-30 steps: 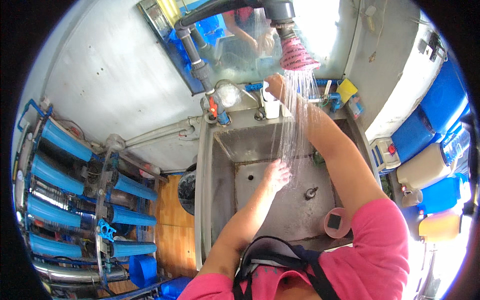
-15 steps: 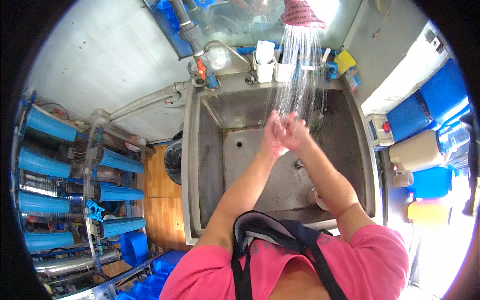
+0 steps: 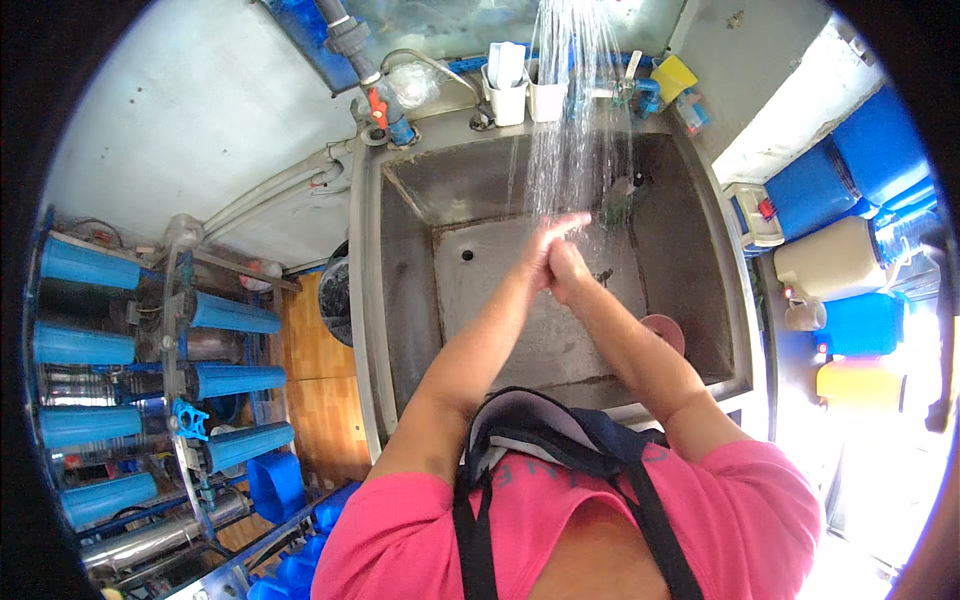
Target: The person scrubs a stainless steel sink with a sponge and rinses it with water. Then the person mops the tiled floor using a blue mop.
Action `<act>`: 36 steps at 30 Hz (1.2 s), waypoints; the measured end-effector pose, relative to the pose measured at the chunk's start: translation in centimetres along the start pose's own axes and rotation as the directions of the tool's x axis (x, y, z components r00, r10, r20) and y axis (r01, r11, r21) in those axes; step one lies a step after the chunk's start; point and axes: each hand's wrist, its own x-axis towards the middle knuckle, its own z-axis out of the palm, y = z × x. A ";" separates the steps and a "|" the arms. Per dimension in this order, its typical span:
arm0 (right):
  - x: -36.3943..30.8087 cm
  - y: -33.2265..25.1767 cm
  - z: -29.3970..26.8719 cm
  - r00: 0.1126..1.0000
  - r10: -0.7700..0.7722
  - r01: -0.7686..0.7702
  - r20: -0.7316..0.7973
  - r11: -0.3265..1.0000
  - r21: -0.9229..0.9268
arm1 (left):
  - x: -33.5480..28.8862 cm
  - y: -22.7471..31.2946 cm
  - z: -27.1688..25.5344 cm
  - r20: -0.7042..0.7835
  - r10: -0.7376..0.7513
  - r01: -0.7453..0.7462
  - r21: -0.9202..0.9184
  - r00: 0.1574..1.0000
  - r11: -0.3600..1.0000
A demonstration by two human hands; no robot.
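My left hand and my right hand are pressed together above a deep steel sink, at the near edge of a falling spray of water. The left one has its fingers stretched out toward the right. Against its palm side rests the right hand, whose fingers are mostly hidden. Neither hand shows any object in it. Both bare forearms reach in over the near rim. Partly behind my right forearm, a round pinkish thing sits in the sink.
White containers and a blue tap line the back ledge, near a pipe with a red-handled valve. Blue filter housings stand on a rack at left. Jugs, including a beige one, stand at right.
My hands have turned from cupped, palms up under the spray, to pressed against each other. The view has shifted, so the shower head has left the picture and the pinkish thing shows more.
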 end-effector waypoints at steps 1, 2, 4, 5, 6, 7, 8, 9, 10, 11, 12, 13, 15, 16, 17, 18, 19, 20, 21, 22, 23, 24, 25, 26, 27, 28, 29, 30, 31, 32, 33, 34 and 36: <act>-0.2 0.0 0.2 0.992 -0.079 0.089 0.100 0.991 -0.099 | -0.7 1.0 -1.2 0.142 -0.110 0.125 -0.100 0.984 0.987; -0.3 -0.2 0.3 0.991 -0.069 0.079 0.112 0.993 -0.086 | -1.4 1.2 -1.5 0.175 -0.184 0.217 -0.189 0.967 0.958; -0.1 -1.2 0.4 0.988 0.117 -0.111 0.104 0.992 -0.062 | -1.2 1.5 -1.4 0.182 -0.324 0.309 0.107 0.928 0.945; 0.1 -1.8 0.5 0.972 0.213 -0.210 0.101 0.977 -0.047 | -0.9 1.6 -1.2 0.179 -0.366 0.337 0.175 0.913 0.925; 0.3 -2.7 0.5 0.949 0.298 -0.296 0.102 0.955 -0.039 | -0.3 2.1 -1.2 0.116 -0.424 0.395 0.212 0.898 0.894; 0.5 -3.4 0.7 0.918 0.383 -0.382 0.101 0.924 -0.031 | 0.2 2.7 -1.5 0.076 -0.500 0.466 0.265 0.862 0.844; 0.7 -4.3 0.9 0.894 0.438 -0.437 0.093 0.899 -0.027 | 0.4 3.4 -2.2 0.001 -0.579 0.550 0.311 0.816 0.775; 0.7 -4.9 1.3 0.940 0.340 -0.335 -0.016 0.934 0.121 | 0.2 3.8 -2.9 0.024 -0.379 0.336 0.411 0.925 0.847; 0.7 -5.7 1.7 0.961 0.271 -0.278 0.059 0.928 0.247 | 1.3 5.9 -4.3 0.003 -0.427 0.363 0.521 0.904 0.773; 0.4 -6.2 2.3 0.965 0.191 -0.246 0.179 0.895 0.371 | 2.3 7.9 -5.7 -0.045 -0.437 0.413 0.424 0.898 0.806; 0.2 -7.0 3.0 0.966 0.124 -0.224 0.226 0.838 0.497 | 3.5 10.0 -6.8 -0.247 -0.354 0.416 0.279 0.902 0.866; -0.2 -7.7 3.7 0.989 0.068 -0.127 0.129 0.832 0.539 | 4.5 12.3 -8.2 -0.383 -0.230 0.329 0.215 0.895 0.920; -0.8 -9.5 5.0 0.996 -0.042 -0.017 0.084 0.799 0.601 | 5.1 17.3 -11.2 -0.476 -0.020 0.138 0.214 0.879 0.967; -1.0 -10.4 5.5 0.997 -0.072 0.031 0.037 0.767 0.641 | 5.6 19.5 -12.2 -0.551 0.053 -0.011 0.080 0.833 0.997; -1.2 -11.6 5.8 0.999 -0.029 0.038 -0.025 0.730 0.683 | 6.1 21.8 -13.0 -0.599 -0.030 -0.026 -0.085 0.800 0.996; -1.3 -12.3 5.8 0.997 -0.051 0.073 -0.053 0.706 0.704 | 6.6 23.4 -13.7 -0.648 -0.016 -0.157 -0.209 0.762 0.965; -1.4 -13.1 5.6 0.993 -0.116 0.099 -0.025 0.696 0.711 | 6.6 25.0 -14.6 -0.649 -0.007 -0.202 -0.247 0.761 0.948; -1.3 -13.4 5.2 0.981 -0.192 0.130 0.006 0.684 0.718 | 7.0 26.1 -15.2 -0.668 0.000 -0.243 -0.272 0.745 0.931; -1.2 -13.5 4.6 0.978 -0.204 0.183 -0.050 0.713 0.677 | 7.4 27.1 -15.8 -0.686 0.011 -0.290 -0.293 0.728 0.911; -0.9 -13.1 3.8 0.980 -0.186 0.186 -0.068 0.744 0.642 | 7.7 27.6 -16.4 -0.707 0.017 -0.335 -0.313 0.707 0.889; -0.7 -12.4 2.8 0.976 -0.179 0.215 -0.121 0.770 0.600 | 7.9 27.8 -17.1 -0.695 -0.022 -0.294 -0.333 0.718 0.896; -0.2 -11.3 2.0 0.974 -0.173 0.227 -0.150 0.797 0.560 | 8.3 27.8 -17.7 -0.710 0.033 -0.301 -0.255 0.703 0.919; 0.2 -9.9 0.9 0.984 -0.110 0.169 -0.137 0.813 0.557 | 8.8 27.5 -18.3 -0.726 0.081 -0.302 -0.179 0.683 0.937; 0.6 -8.3 -0.1 0.980 -0.038 0.136 -0.196 0.845 0.517 | 9.3 27.2 -18.8 -0.728 0.139 -0.303 -0.098 0.671 0.948; 1.0 -6.6 -1.2 0.981 -0.007 0.102 -0.196 0.872 0.478 | 9.8 26.7 -19.3 -0.784 0.235 -0.333 0.038 0.575 0.942; 1.4 -5.0 -2.0 0.968 -0.001 0.104 -0.252 0.913 0.395 | 10.1 26.1 -19.8 -0.772 0.380 -0.324 0.237 0.510 0.916; 1.9 -3.6 -2.6 0.957 -0.019 0.114 -0.290 0.943 0.313 | 10.2 25.6 -20.2 -0.726 0.520 -0.298 0.426 0.450 0.854; 1.8 -2.3 -3.4 0.940 -0.003 0.112 -0.342 0.948 0.298 | 10.5 25.1 -20.4 -0.666 0.644 -0.304 0.568 0.376 0.765; 1.7 -1.2 -3.9 0.929 -0.003 0.091 -0.371 0.971 0.220 | 10.5 24.7 -20.5 -0.542 0.781 -0.426 0.655 0.309 0.623; 1.4 -0.4 -4.4 0.909 0.035 0.059 -0.415 0.976 0.212 | 10.4 24.5 -20.4 -0.507 0.825 -0.331 0.756 0.250 0.565; 1.0 0.2 -4.7 0.886 0.072 0.027 -0.458 0.978 0.205 | 10.2 24.4 -20.3 -0.517 0.821 -0.194 0.803 0.243 0.563; 0.6 0.6 -4.9 0.892 0.081 0.009 -0.446 0.980 0.197 | 9.8 24.5 -20.1 -0.525 0.819 -0.053 0.834 0.230 0.549; -0.3 0.8 -5.0 0.903 0.100 -0.025 -0.419 0.983 0.180 | 9.1 24.4 -19.4 -0.519 0.819 -0.063 0.834 0.244 0.548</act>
